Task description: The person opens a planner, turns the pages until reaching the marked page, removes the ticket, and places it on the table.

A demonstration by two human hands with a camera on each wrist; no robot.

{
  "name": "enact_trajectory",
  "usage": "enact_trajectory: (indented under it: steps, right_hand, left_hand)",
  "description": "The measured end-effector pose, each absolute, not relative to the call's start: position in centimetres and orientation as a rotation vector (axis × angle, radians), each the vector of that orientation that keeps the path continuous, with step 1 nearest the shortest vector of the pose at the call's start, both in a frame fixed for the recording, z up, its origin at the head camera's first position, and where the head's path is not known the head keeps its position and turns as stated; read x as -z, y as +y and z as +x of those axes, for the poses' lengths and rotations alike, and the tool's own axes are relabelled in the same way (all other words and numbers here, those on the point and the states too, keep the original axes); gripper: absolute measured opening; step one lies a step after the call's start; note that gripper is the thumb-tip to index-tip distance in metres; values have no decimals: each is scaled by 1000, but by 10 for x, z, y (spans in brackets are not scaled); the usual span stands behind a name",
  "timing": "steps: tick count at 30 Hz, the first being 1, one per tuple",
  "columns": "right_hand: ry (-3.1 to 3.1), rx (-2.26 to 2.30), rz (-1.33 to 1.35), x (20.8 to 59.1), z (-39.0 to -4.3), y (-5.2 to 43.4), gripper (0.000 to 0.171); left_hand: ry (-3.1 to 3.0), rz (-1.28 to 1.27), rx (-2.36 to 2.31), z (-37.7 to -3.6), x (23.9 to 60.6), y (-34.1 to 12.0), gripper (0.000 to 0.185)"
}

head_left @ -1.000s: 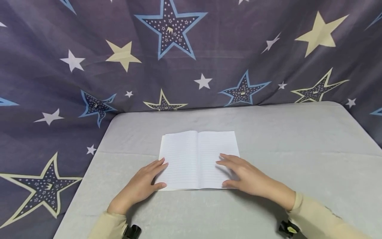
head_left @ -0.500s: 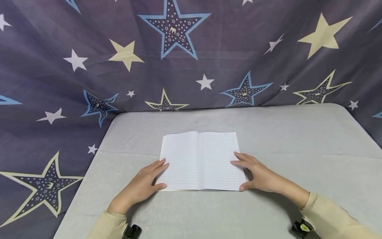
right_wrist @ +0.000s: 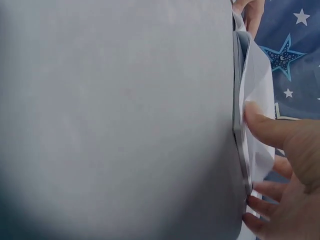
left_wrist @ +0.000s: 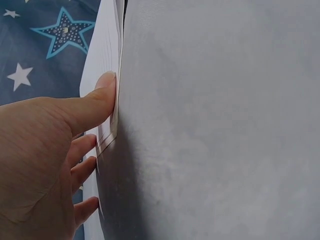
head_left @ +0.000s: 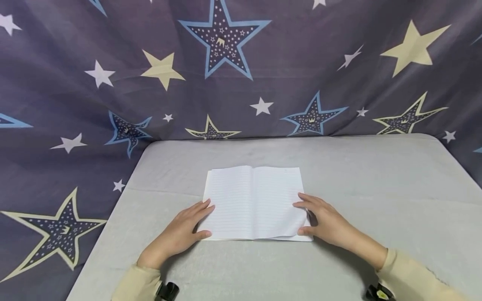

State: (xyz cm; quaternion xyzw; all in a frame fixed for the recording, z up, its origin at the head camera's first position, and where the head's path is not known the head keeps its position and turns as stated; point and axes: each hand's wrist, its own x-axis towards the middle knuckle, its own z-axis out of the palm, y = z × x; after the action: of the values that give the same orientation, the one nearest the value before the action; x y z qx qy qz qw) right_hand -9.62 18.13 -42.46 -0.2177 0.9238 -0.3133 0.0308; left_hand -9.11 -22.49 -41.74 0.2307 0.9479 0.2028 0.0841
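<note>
A lined notebook (head_left: 233, 200) lies spread on the table in the head view. My left hand (head_left: 182, 230) rests at its left edge. In the left wrist view, that hand's thumb (left_wrist: 102, 97) lies on the near edge of the pages. My right hand (head_left: 327, 221) touches the right-hand page (head_left: 276, 200) near its lower outer corner, thumb and fingers spread apart. This page bows up and its corner stands off the sheets below. The right wrist view shows the thumb (right_wrist: 260, 122) against the bent page (right_wrist: 260, 82); whether the fingers reach under it, I cannot tell.
A light grey cloth covers the table (head_left: 241, 271). Behind it and at the left hangs a dark curtain (head_left: 132, 25) with printed stars. Both forearms wear pale sleeves (head_left: 410, 271), with small black devices (head_left: 167, 290) at the wrists.
My right hand first slid right from on the page to its outer edge, then slightly back left. The right page's lower corner has since lifted and bent. My left hand has stayed put.
</note>
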Motion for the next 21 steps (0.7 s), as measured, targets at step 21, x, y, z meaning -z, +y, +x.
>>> enact_trajectory:
  steps: [21]
  right_hand:
    - [2523,1513,-472,399,-81,130,73]
  left_hand:
    - [2840,692,-630,-91,416,-227,68]
